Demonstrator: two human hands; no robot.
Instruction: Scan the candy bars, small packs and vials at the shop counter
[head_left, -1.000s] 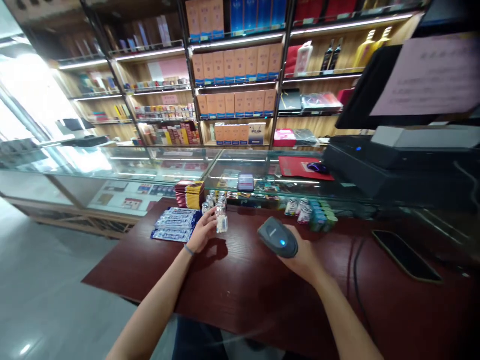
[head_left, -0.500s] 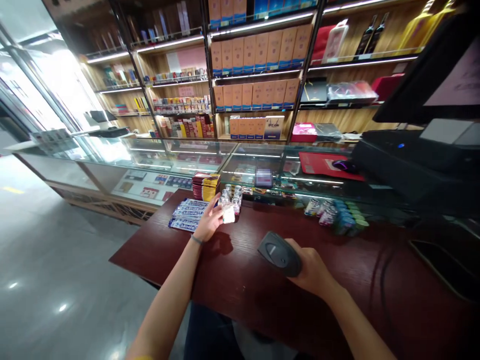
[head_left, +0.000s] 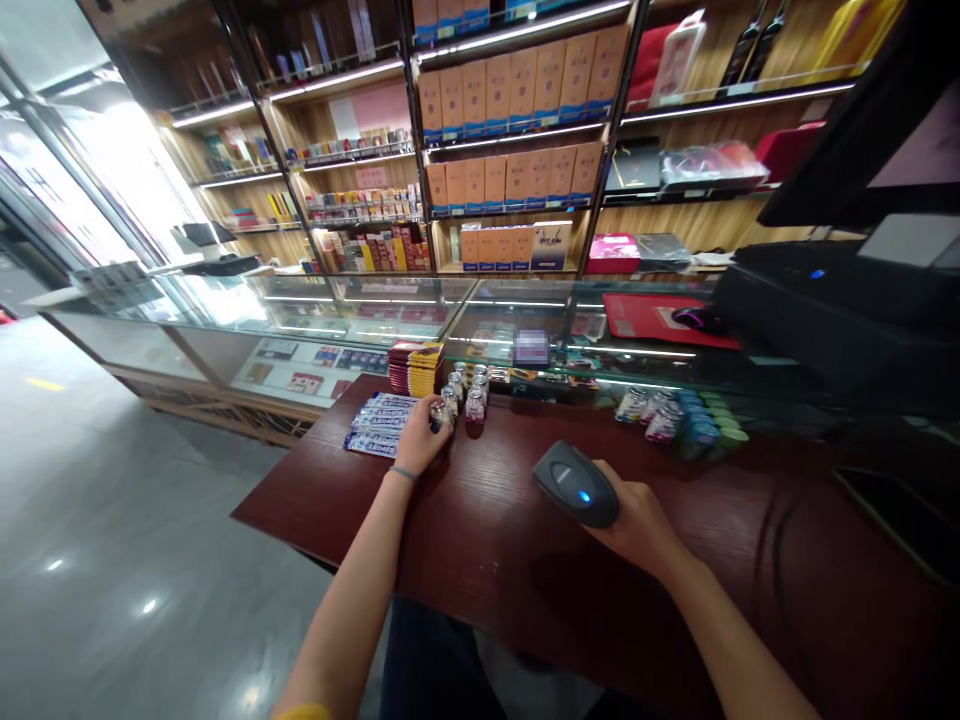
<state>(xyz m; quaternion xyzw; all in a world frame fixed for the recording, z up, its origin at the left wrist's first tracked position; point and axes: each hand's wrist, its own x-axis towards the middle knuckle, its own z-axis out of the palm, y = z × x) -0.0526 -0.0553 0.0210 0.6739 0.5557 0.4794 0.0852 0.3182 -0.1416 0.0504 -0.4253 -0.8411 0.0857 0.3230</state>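
My left hand (head_left: 424,437) is closed round a small silver-capped bottle (head_left: 441,413) at the near end of a cluster of like bottles (head_left: 475,404) on the dark red table. Whether that bottle rests fully on the wood is hard to see behind my fingers. In my right hand (head_left: 637,515) is a black barcode scanner (head_left: 576,484), held above the table with a blue light lit on its top. Blue-and-white packets (head_left: 379,424) lie in a row just left of my left hand. Behind them stands a stack of red and yellow packs (head_left: 415,369).
Further right, more small bottles (head_left: 663,416) and blue and green cylinders (head_left: 701,420) stand near the glass display counter (head_left: 360,312). A dark phone-like slab (head_left: 892,515) lies at the right, below a monitor (head_left: 825,170). Stocked shelves line the back.
My left hand has lowered the bottle from mid-air to the near end of the cluster. The bright glow on it is gone, and the scanner's blue light has come on.
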